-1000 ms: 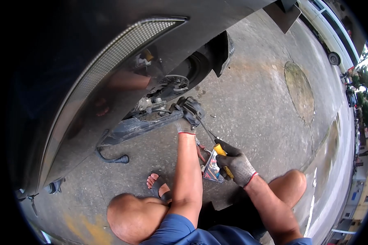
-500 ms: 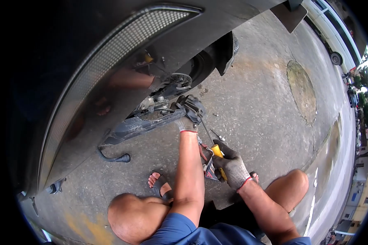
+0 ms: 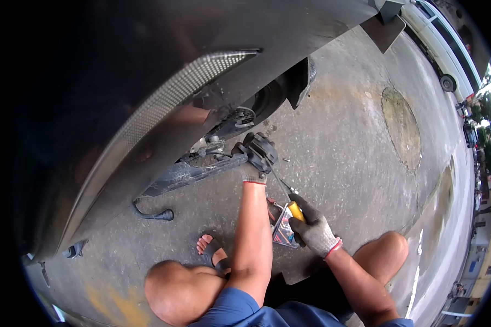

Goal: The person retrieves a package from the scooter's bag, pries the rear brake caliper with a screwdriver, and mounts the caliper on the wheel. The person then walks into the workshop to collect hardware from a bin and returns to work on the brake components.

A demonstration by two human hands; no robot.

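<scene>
My left hand (image 3: 253, 174), in a grey work glove, is closed around a dark brake caliper (image 3: 261, 151) below the car's wheel well. My right hand (image 3: 317, 233), also gloved, grips the yellow handle of a screwdriver (image 3: 295, 211). The screwdriver's long thin shaft slants up to the left, its tip right at the caliper. The fingers of the left hand are mostly hidden behind the caliper. A printed packet (image 3: 283, 233) and red-handled pliers (image 3: 271, 201) lie on the ground just left of the right hand.
The dark car bumper (image 3: 120, 207) with its reflector (image 3: 163, 101) overhangs on the left. A brake disc (image 3: 243, 117) shows in the wheel well. A ratchet-like metal tool (image 3: 290, 187) and a small bolt (image 3: 286, 159) lie on the concrete. A black hose end (image 3: 161, 214) hangs below the bumper.
My right hand has shifted slightly down and right with the screwdriver, its fingers now reaching further along the handle. The left hand keeps hold of the caliper. The camera view has tilted slightly.
</scene>
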